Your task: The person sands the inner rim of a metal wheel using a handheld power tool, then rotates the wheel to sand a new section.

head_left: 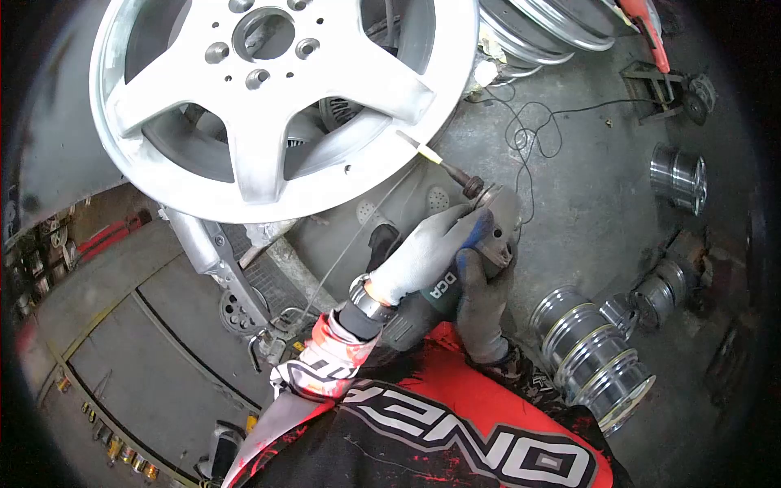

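Observation:
A green and dark power grinder marked DCA is held in front of my body, and both gloved hands are wrapped round it. My left hand, in a white glove with a watch at the wrist, grips near its metal head. Lower on the body, my right hand closes round it in a grey glove. From the head a dark collar and a thin pale rod point up and left, the tip overlapping the rim of a large five-spoke alloy wheel. The wheel has a whitish, bare-looking surface.
Shiny wheel rims lie in a row on the right floor, with another rim farther off. More rims lean at the top. A black cable loops across the floor. Below the wheel stands a metal frame.

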A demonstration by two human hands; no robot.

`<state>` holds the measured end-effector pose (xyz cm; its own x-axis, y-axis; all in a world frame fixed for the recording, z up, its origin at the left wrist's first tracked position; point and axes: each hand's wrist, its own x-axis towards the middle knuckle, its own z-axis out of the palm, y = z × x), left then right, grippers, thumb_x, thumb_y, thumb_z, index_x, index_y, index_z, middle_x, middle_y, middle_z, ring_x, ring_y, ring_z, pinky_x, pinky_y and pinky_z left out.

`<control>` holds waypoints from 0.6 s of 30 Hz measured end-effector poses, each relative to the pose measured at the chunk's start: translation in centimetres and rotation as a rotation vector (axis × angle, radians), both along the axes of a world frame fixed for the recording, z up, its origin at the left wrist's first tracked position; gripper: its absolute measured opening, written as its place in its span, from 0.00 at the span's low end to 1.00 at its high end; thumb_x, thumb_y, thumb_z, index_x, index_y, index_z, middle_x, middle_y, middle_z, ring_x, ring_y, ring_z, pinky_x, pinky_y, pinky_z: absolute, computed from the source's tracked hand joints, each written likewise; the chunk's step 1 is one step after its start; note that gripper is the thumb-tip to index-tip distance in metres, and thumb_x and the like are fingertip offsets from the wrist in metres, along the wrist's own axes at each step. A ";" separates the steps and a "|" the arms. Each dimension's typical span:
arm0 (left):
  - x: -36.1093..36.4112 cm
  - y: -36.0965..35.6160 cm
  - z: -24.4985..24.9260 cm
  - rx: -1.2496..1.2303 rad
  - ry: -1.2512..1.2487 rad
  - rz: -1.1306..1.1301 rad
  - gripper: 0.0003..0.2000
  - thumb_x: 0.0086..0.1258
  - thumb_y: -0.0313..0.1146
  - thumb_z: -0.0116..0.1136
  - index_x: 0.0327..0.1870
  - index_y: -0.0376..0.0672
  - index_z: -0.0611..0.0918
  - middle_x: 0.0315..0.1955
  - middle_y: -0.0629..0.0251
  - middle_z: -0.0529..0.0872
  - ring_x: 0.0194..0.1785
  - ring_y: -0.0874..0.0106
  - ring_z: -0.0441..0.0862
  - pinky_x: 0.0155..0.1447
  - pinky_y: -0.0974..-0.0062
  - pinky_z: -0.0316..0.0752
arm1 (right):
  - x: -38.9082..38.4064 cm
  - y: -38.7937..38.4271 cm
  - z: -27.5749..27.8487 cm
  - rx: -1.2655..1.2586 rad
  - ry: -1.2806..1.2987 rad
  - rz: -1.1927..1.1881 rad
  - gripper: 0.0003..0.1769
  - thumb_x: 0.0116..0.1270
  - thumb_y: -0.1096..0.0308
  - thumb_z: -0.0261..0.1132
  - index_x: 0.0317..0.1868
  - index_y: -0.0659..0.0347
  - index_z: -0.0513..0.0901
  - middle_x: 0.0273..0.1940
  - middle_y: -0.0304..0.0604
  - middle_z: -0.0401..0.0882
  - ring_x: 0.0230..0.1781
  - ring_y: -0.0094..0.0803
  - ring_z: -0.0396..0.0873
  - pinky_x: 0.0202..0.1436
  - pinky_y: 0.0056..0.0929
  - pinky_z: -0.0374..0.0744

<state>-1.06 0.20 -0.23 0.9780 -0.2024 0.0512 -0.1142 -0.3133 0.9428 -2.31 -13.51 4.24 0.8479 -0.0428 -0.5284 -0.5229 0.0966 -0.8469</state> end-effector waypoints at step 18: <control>-2.5 0.6 -0.7 -0.078 -0.015 0.097 0.17 0.73 0.27 0.53 0.61 0.32 0.77 0.51 0.42 0.80 0.52 0.44 0.81 0.55 0.57 0.78 | -1.8 0.2 -1.2 0.108 -0.008 -0.003 0.46 0.62 0.72 0.78 0.76 0.68 0.61 0.65 0.49 0.75 0.62 0.35 0.79 0.64 0.35 0.81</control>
